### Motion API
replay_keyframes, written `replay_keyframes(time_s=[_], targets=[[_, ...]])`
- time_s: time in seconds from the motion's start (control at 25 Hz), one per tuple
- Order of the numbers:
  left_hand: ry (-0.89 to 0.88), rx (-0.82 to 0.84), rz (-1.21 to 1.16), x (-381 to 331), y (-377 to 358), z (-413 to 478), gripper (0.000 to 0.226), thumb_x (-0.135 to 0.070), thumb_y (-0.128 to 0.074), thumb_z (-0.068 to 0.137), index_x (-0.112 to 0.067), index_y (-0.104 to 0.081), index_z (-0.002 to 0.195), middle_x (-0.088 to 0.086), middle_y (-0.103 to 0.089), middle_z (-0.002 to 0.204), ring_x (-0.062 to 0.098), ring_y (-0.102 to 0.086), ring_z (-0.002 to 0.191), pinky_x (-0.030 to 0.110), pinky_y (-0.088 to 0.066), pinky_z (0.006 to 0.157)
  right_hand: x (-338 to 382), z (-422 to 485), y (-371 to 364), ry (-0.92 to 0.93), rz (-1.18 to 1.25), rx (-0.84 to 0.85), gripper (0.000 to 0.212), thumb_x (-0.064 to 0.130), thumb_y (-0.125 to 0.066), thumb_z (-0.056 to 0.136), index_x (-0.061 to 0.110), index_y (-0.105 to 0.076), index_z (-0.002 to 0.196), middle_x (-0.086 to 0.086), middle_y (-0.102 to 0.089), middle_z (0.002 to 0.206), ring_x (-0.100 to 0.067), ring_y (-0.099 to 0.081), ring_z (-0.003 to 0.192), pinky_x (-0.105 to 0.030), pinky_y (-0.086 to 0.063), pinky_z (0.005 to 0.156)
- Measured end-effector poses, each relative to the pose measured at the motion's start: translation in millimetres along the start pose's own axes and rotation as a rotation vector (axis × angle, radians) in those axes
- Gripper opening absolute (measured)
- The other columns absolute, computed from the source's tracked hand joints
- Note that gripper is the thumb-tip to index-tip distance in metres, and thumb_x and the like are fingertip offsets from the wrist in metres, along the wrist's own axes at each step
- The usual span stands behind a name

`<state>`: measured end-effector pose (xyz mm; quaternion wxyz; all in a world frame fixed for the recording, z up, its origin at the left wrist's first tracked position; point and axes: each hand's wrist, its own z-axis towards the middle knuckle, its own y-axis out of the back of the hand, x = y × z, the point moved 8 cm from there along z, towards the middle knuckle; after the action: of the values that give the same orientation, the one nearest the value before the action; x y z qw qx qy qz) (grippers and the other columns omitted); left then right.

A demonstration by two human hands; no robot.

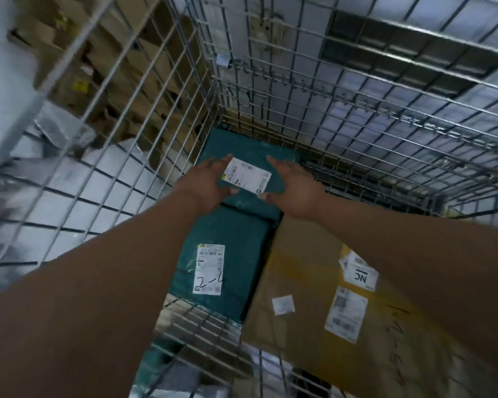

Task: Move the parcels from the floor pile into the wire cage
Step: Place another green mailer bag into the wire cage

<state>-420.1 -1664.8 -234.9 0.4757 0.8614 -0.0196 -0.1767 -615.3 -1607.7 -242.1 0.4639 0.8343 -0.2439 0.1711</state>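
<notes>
Green parcel (pixel 243 145): flat in the far left corner of the wire cage (pixel 342 116), with its white shipping label (pixel 246 175) face up. Its near edge overlaps a second green parcel (pixel 236 234).

Second green parcel: also flat, lying along the cage's left wall. Its label has handwriting on it.

Cardboard box (pixel 299 254): large, right of both parcels, in the near right part of the cage. It sits tight against the second green parcel's side. Several white labels are on top, one reading "NC" upside down.

Near wall: the mesh crosses in front of the second green parcel's near end.

Outside the left wall, seen through the mesh and blurred:
- stacked brown cartons (pixel 112 67)
- pale plastic bags (pixel 55 182) lower down

Arms: both bare forearms reach down into the cage from above.

Left hand (pixel 202 179): over the green parcel's left edge, fingertips by the label's corner.

Right hand (pixel 293 185): over the parcel's right edge, so the label lies between the two hands.

Both hands are palm down, fingers straight and spread, thumbs pointing inward toward each other. Neither hand is curled around anything. Cannot tell whether the fingertips touch the wrapper or hang just above it.
</notes>
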Motion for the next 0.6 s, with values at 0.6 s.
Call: replay_keyframes(time_s=[0.6], targets=[[-0.208,-0.171,-0.149,-36.8,154.6,-322.9,0.062,-0.044,-0.064,0.094,-0.030,-0.045,0.151,0.003,-0.050,0.149,0.024,-0.054,0.129,0.044,-0.049,0.103,198.5,-297.0,45.5,-0.028,0.261,-0.227,0.079,0.047,-0.067,0.095,0.031,-0.026,0.160,-0.008,-0.043,0.157,-0.025,-0.059,0.123,-0.036,-0.051,0.099]])
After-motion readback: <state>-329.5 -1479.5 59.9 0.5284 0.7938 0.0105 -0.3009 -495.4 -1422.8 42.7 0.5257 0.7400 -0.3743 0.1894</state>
